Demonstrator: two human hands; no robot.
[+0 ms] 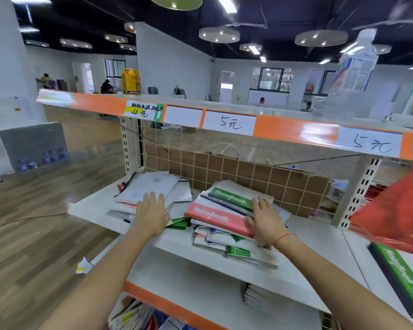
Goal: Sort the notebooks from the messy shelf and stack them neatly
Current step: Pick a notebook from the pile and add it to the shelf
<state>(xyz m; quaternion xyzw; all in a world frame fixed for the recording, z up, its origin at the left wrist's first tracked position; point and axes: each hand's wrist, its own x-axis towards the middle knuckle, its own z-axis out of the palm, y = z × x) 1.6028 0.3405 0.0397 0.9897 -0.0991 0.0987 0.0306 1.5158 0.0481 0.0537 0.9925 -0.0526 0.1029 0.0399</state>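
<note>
Two untidy piles of notebooks lie on the white middle shelf [200,253]. The left pile [150,186] shows mostly white covers. My left hand [152,214] lies flat on its near edge with straight fingers. The right pile [227,236] has a red notebook [212,217] and a green notebook [231,198] on top, both marked "Notebook". My right hand [265,220] rests on the right end of those two, fingers straight, thumb against the red cover's edge. Neither hand grips anything.
The orange-edged upper shelf [284,129] with price labels hangs close above, carrying a yellow can [131,81] and a clear bottle [353,75]. A wire grid backs the shelf. A red bag [396,210] and a green notebook [401,279] lie at right. A small stack [254,295] sits below.
</note>
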